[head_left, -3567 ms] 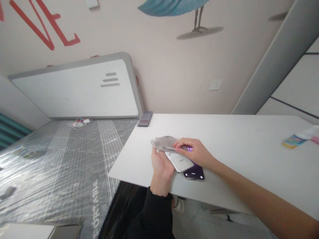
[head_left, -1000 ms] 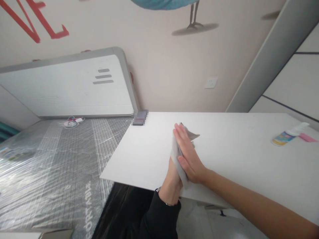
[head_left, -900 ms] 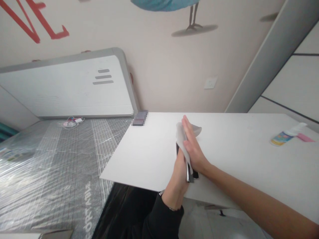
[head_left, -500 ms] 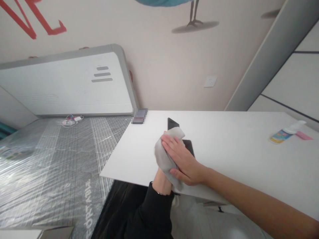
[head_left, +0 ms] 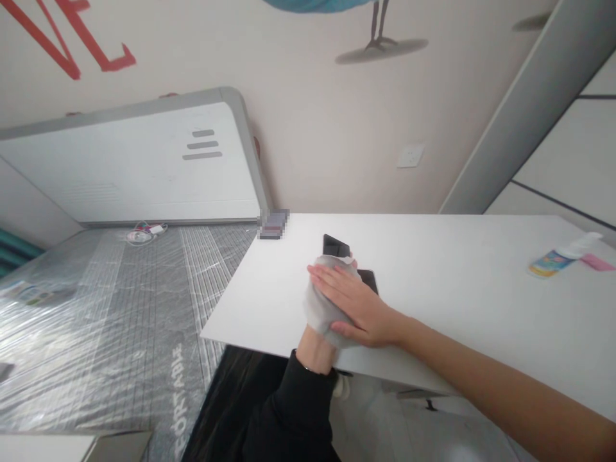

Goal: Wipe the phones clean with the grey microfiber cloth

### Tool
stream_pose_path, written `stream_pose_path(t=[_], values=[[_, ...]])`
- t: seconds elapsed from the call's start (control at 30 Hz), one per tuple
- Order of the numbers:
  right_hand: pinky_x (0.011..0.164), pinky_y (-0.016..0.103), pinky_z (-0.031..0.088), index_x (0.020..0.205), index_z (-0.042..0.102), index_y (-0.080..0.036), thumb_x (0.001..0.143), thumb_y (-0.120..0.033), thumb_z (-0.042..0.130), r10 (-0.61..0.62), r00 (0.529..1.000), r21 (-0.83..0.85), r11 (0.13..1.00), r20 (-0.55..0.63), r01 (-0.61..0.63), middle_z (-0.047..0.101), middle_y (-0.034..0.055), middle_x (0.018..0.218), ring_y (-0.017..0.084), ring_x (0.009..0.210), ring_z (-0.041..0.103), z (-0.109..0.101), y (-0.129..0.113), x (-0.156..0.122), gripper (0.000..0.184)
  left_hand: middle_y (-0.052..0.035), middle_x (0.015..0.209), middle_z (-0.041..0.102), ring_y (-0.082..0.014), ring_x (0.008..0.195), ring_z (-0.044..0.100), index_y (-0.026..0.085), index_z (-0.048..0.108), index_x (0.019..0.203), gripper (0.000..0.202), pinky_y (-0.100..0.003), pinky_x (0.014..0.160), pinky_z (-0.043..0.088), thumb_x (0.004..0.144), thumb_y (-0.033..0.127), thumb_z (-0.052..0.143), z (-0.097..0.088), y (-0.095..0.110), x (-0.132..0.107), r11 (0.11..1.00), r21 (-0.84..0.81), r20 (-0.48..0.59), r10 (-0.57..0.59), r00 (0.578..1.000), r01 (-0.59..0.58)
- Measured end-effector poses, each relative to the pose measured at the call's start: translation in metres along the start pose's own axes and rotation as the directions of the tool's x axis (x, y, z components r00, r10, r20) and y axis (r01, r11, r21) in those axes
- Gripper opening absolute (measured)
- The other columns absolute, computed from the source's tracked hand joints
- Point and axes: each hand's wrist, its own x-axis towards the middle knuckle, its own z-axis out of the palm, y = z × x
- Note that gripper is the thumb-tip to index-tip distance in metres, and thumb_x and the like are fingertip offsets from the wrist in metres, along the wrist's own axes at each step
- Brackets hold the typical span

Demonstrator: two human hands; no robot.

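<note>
Two hands (head_left: 359,314) clasp grey cloth (head_left: 322,314), apparently over phone (head_left: 335,244).

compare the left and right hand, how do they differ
The right hand lies flat and open on top of the grey cloth, its fingers stretched out in full view, while the left hand sits beneath the cloth with only its wrist showing. The right forearm is bare; the left arm wears a black sleeve. They share the cloth, which is pressed between them above the white table.
</note>
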Motion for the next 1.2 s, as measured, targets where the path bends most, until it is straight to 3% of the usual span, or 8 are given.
stream_pose_path(t=[0.17, 0.23, 0.37, 0.53, 0.63, 0.77, 1.0, 1.2], values=[[0.133, 0.056, 0.018, 0.168, 0.005, -0.036, 0.112, -0.043, 0.028, 0.306, 0.938, 0.09, 0.951, -0.162, -0.294, 0.014, -0.0007, 0.177, 0.025, 0.163, 0.015, -0.004, 0.028, -0.005, 0.062, -0.0108, 0.134, 0.073, -0.0222, 0.136, 0.062, 0.016, 0.073, 0.125, 0.051, -0.033, 0.113, 0.051, 0.108, 0.042, 0.033, 0.008, -0.004, -0.002, 0.784, -0.593, 0.202, -0.08, 0.976, 0.186], [0.133, 0.057, 0.015, 0.168, 0.002, -0.037, 0.111, -0.041, 0.027, 0.29, 0.943, 0.11, 0.955, -0.161, -0.275, 0.01, -0.0034, 0.177, 0.026, 0.163, 0.013, 0.002, 0.026, -0.005, 0.062, -0.0082, 0.126, 0.077, -0.0197, 0.131, 0.065, 0.017, 0.075, 0.118, 0.043, -0.029, 0.112, 0.051, 0.107, 0.043, 0.042, 0.006, -0.002, 0.002, 0.603, -0.763, 0.206, -0.117, 0.971, 0.235], [0.134, 0.051, 0.018, 0.168, 0.015, -0.036, 0.11, -0.041, 0.036, 0.162, 0.984, 0.176, 0.973, -0.075, -0.146, 0.02, -0.0054, 0.175, 0.029, 0.161, 0.022, 0.01, 0.014, -0.005, 0.062, -0.0054, 0.105, 0.08, -0.0171, 0.115, 0.073, 0.018, 0.077, 0.107, 0.04, -0.026, 0.104, 0.055, 0.107, 0.041, 0.045, -0.003, 0.002, 0.007, 0.539, -0.827, 0.106, -0.132, 0.986, 0.161], [0.134, 0.05, 0.015, 0.16, 0.042, -0.035, 0.107, -0.051, 0.046, 0.456, 0.87, 0.429, 0.835, -0.187, -0.345, 0.034, -0.0019, 0.171, 0.025, 0.16, 0.027, 0.0, 0.032, -0.004, 0.056, -0.0061, 0.101, 0.08, -0.0169, 0.093, 0.076, 0.017, 0.077, 0.108, 0.03, -0.024, 0.084, 0.06, 0.102, 0.036, 0.054, 0.005, 0.0, -0.005, 0.575, -0.768, 0.233, -0.159, 0.959, 0.282], [0.132, 0.047, 0.021, 0.135, 0.071, -0.029, 0.094, -0.05, 0.07, 0.692, 0.688, 0.798, 0.532, -0.218, -0.283, 0.062, 0.0018, 0.152, 0.028, 0.152, 0.044, 0.0, 0.048, -0.003, 0.046, -0.0047, 0.085, 0.078, -0.0143, 0.073, 0.073, 0.014, 0.076, 0.094, 0.017, -0.023, 0.071, 0.059, 0.094, 0.021, 0.06, 0.004, -0.001, -0.007, 0.597, -0.745, 0.208, -0.216, 0.954, 0.298], [0.113, 0.044, 0.052, 0.099, 0.078, -0.027, 0.096, -0.044, 0.06, 0.875, 0.443, 0.972, 0.233, -0.194, -0.034, 0.083, -0.0008, 0.105, 0.026, 0.115, 0.073, -0.007, 0.076, -0.009, 0.025, -0.0129, 0.107, 0.08, -0.0214, 0.099, 0.077, 0.01, 0.072, 0.111, 0.029, -0.033, 0.089, 0.062, 0.094, 0.022, 0.051, -0.015, 0.001, 0.003, 0.625, -0.717, 0.262, -0.17, 0.95, 0.309], [0.094, 0.049, 0.062, 0.093, 0.073, -0.027, 0.096, -0.029, 0.048, 0.91, 0.41, 0.995, 0.028, -0.063, 0.091, 0.082, 0.0016, 0.085, 0.025, 0.091, 0.079, -0.032, 0.094, -0.018, 0.026, -0.0142, 0.108, 0.08, -0.0278, 0.089, 0.079, 0.011, 0.065, 0.124, 0.038, -0.038, 0.079, 0.064, 0.089, 0.025, 0.057, -0.057, 0.004, 0.023, 0.983, -0.178, 0.081, -0.035, 0.996, 0.049], [0.096, 0.051, 0.061, 0.105, 0.073, -0.026, 0.097, -0.033, 0.045, 0.907, 0.42, 0.995, -0.011, -0.03, 0.094, 0.083, 0.003, 0.089, 0.026, 0.092, 0.079, -0.032, 0.092, -0.016, 0.031, -0.0144, 0.111, 0.079, -0.0297, 0.1, 0.076, 0.016, 0.066, 0.115, 0.032, -0.041, 0.087, 0.061, 0.088, 0.033, 0.062, -0.074, -0.009, 0.037, 0.975, 0.196, 0.061, 0.099, 0.993, -0.109]])
